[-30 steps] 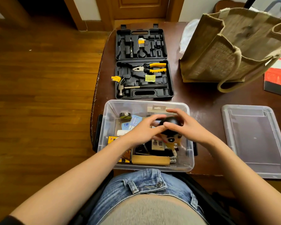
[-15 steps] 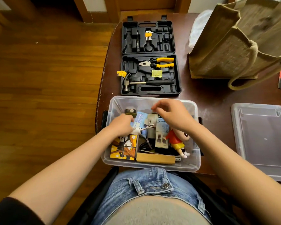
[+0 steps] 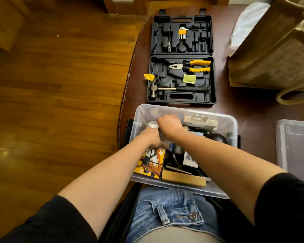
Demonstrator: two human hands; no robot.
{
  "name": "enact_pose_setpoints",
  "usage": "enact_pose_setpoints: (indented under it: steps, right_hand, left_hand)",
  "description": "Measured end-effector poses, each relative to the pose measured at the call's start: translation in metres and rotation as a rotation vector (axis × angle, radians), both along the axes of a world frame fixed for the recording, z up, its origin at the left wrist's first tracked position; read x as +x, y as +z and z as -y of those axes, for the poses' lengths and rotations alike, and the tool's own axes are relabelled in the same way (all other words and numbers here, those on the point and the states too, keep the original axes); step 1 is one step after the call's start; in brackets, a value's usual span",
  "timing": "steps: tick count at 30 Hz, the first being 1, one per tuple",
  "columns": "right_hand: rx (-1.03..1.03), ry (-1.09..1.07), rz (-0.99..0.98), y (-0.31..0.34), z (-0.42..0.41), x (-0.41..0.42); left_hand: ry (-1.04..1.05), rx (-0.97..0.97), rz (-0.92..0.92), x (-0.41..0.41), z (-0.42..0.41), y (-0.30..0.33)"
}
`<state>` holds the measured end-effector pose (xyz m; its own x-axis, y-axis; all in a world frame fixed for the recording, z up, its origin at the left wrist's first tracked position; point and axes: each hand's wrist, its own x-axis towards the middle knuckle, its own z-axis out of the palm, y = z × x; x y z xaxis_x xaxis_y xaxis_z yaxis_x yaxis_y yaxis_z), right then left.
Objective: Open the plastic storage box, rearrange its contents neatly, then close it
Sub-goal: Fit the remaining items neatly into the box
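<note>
Storage box (image 3: 232,135): clear plastic, open, at the table's near edge; landmark for all entries below.
Lid (image 3: 298,146): lay flat right of the box, cut off by the frame edge.
Left hand (image 3: 150,136): inside the box's far-left corner, blurred; grip could not be told.
Right hand (image 3: 168,122): beside the left hand, fingers curled down and hidden; grip could not be told.
Round silvery item (image 3: 153,124): between the hands, identity unclear.
Panda-print box (image 3: 152,163): near-left corner; no legible text.
White hang-tab package (image 3: 201,121): against the far wall; print unreadable.
Tool case (image 3: 182,58): open beyond the box; pliers (image 3: 191,66), hammer (image 3: 175,88); no brand legible.
Jute bag (image 3: 274,48): far right, cropped.
</note>
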<state>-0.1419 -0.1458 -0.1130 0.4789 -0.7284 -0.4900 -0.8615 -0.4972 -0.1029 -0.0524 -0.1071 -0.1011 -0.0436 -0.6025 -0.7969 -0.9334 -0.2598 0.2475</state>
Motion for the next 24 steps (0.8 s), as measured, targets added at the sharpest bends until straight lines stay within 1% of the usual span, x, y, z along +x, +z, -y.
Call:
enact_pose_setpoints:
  steps: [4, 8, 13, 18, 20, 24]
  right_hand:
    - [0.009, 0.028, 0.016, -0.011, -0.001, -0.004]
    - [0.043, 0.118, 0.041, -0.017, 0.004, -0.001]
    - [0.102, 0.236, -0.036, -0.020, 0.011, 0.010]
    - [0.055, 0.275, 0.068, -0.020, 0.012, 0.005]
    - [0.027, 0.270, 0.089, -0.013, 0.012, -0.002]
    - [-0.026, 0.243, 0.161, 0.007, 0.010, -0.018]
  left_hand:
    - [-0.113, -0.028, 0.028, 0.002, 0.003, 0.002]
    - [-0.167, -0.066, -0.002, 0.005, 0.003, 0.003]
    - [-0.347, -0.037, -0.019, 0.012, 0.002, 0.012]
    - [-0.461, -0.119, 0.037, 0.013, -0.001, 0.021]
    - [-0.492, -0.123, 0.065, 0.012, -0.003, 0.025]
    - [-0.494, -0.124, 0.075, 0.010, -0.007, 0.034]
